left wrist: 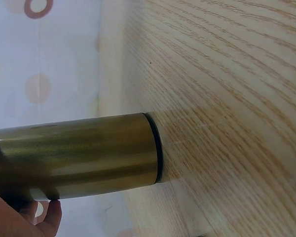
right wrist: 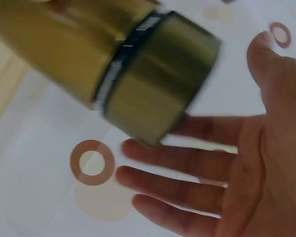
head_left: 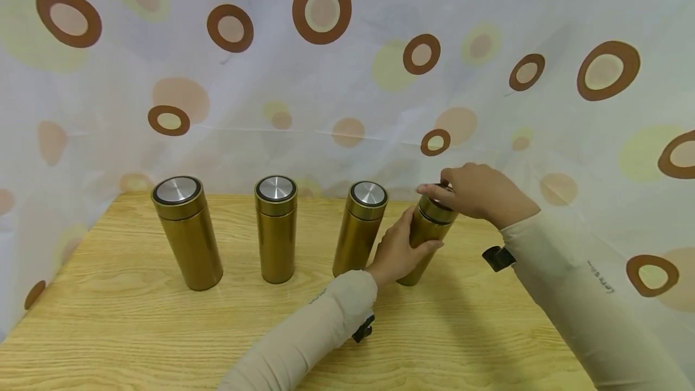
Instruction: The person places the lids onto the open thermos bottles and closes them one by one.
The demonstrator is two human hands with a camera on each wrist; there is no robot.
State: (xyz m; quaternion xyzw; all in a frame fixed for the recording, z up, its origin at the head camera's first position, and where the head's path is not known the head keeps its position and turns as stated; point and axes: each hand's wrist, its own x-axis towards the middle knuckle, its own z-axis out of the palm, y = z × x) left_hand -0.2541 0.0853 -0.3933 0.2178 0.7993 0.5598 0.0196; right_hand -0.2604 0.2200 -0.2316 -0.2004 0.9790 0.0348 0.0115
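A gold vacuum flask [head_left: 426, 235] stands upright at the right end of a row on the table. My left hand [head_left: 395, 252] grips its body, thumb on the near side. In the left wrist view the base of the flask [left wrist: 98, 158] stands on the wood, and fingertips [left wrist: 52, 217] wrap its side. Over the top is my right hand [head_left: 480, 195]. The right wrist view shows that hand [right wrist: 246, 148] with straight, spread fingers close by the lid [right wrist: 163, 74], thumb apart from it. A dark, shiny ring shows in the gap between lid and body.
Three more gold flasks stand upright to the left: one at far left [head_left: 192, 240], one mid-left [head_left: 277, 240] and one [head_left: 358, 237] close beside my left hand. A patterned white sheet [head_left: 347, 77] hangs behind the wooden table [head_left: 136, 343].
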